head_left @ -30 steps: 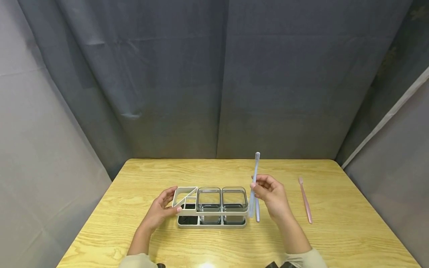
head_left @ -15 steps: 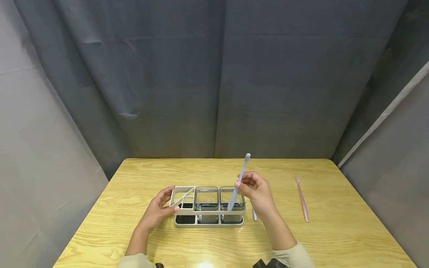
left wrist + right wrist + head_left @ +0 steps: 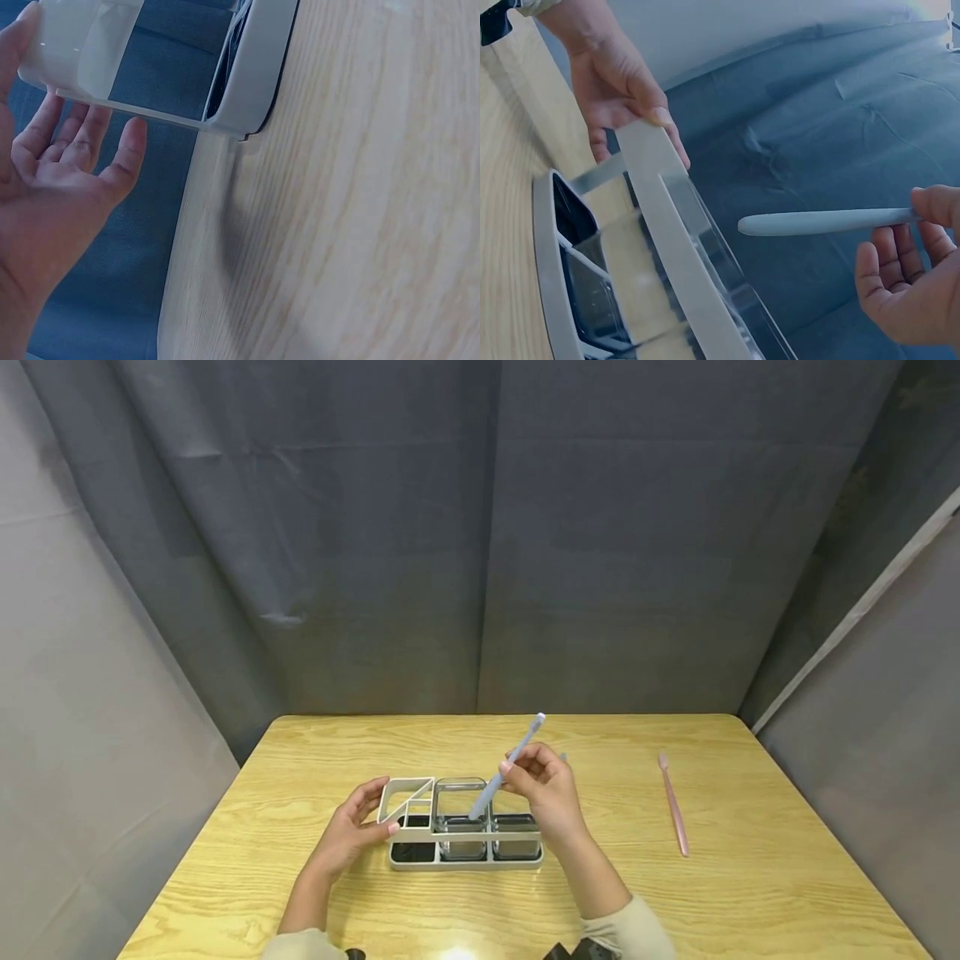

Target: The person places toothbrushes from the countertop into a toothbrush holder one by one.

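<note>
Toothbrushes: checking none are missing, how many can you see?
2 for sure: a blue toothbrush pinched in the right hand above the holder, a pink toothbrush flat on the table. Another may hide behind that hand.

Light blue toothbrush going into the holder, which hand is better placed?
Right. The right hand already pinches the light blue toothbrush, its tip above the clear cups, while the left hand steadies the white holder.
</note>
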Demonstrator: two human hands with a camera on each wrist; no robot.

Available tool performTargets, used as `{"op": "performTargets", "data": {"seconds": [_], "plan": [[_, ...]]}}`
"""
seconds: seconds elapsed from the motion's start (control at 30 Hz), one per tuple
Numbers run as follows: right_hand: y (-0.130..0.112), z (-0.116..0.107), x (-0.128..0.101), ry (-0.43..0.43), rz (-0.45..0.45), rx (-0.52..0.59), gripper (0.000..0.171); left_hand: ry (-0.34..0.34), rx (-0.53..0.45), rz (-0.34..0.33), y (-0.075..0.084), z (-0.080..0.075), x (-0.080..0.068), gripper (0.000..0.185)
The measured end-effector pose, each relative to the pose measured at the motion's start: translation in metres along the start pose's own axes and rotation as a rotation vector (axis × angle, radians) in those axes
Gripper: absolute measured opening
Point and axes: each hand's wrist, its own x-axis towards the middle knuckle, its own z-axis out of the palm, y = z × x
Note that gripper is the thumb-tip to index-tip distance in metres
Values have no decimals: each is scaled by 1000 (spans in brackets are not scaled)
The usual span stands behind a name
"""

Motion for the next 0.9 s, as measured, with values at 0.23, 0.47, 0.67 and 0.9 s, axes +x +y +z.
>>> {"op": "performTargets", "data": {"seconds": [0.23, 0.47, 0.67, 0.9], "plan": [[7, 12, 3, -22, -34, 25, 20, -12, 14, 20, 4, 0, 1, 71], [16, 22, 6, -33, -54, 21, 13, -17, 24, 9, 4, 1, 3, 72], [24, 28, 8, -26, -53, 22, 15, 0, 13, 5, 2, 3, 3, 71], [29, 33, 9, -40, -20, 30, 15, -4, 14, 23, 1, 6, 2, 71]]}}
